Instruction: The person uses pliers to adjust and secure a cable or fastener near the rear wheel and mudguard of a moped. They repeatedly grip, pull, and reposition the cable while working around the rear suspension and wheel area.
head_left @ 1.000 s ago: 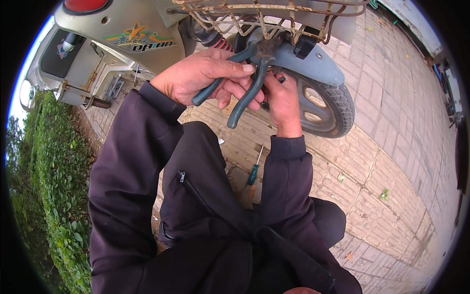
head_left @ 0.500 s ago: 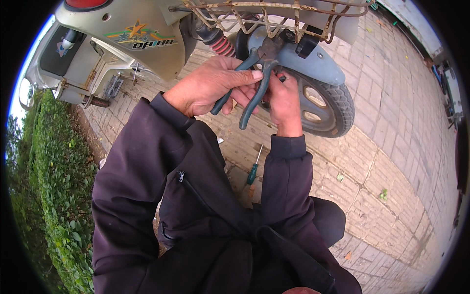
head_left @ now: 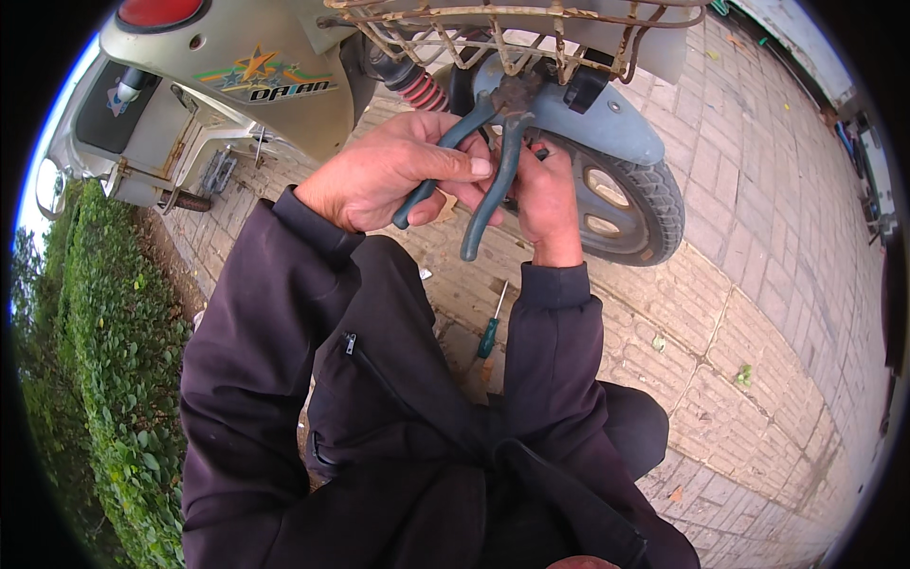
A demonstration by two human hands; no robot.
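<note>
My left hand (head_left: 389, 171) is closed around one handle of a pair of pliers (head_left: 509, 156) with dark blue-green grips, its thumb lying over that handle. The pliers' jaws point away from me, up against the blue-grey front fender (head_left: 621, 128) of an electric scooter (head_left: 284, 119). Their handles are spread apart. Close behind the other handle, my right hand (head_left: 548, 204) is closed in a pinch beside the front wheel (head_left: 649, 213). A small dark end shows at its fingers, but what it holds is mostly hidden. Fingertips of both hands nearly meet behind the pliers.
A rusty wire basket (head_left: 512, 14) overhangs the fender, and a red spring shock absorber (head_left: 422, 90) stands left of it. A screwdriver (head_left: 488, 339) with a green handle lies on the paving (head_left: 749, 322) between my knees. A hedge (head_left: 123, 379) runs along the left.
The pliers' handles have spread a little wider, and my left hand has shifted slightly left with its handle. My right hand has hardly moved.
</note>
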